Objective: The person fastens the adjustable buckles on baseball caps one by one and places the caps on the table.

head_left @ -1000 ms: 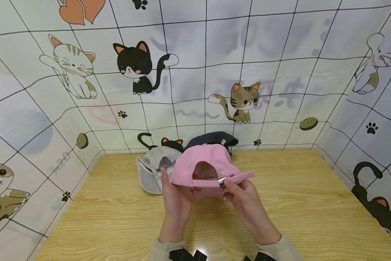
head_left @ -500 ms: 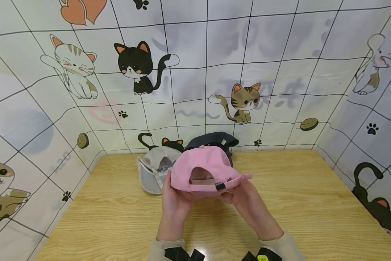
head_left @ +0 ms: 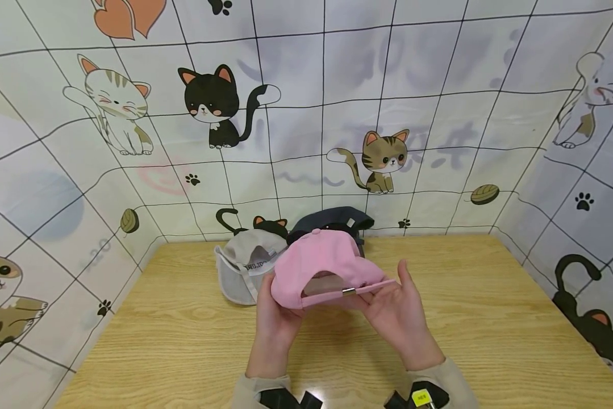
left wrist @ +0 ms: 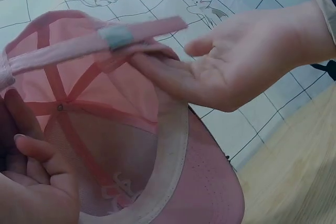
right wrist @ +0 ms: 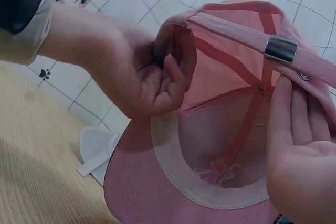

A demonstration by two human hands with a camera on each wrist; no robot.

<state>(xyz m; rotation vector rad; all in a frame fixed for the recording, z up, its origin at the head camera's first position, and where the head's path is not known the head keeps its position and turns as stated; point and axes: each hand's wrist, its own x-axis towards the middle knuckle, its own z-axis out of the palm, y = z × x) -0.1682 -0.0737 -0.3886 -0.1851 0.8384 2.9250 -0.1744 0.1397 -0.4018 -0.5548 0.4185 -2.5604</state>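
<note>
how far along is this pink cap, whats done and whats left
Looks done: the back strap runs through the metal buckle. In hand: the pink cap, gripped by the left hand and supported by the right hand. Probably left: securing the strap's loose end, which sticks out past the buckle, then setting the cap down; the grey cap already lies on the table.

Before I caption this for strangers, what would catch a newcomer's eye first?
Probably the pink cap, mid-view, held over the wooden table between the left hand and right hand. Next, cartoon cats on the wall behind; then a gray cap and a dark cap at the table's back.
</note>
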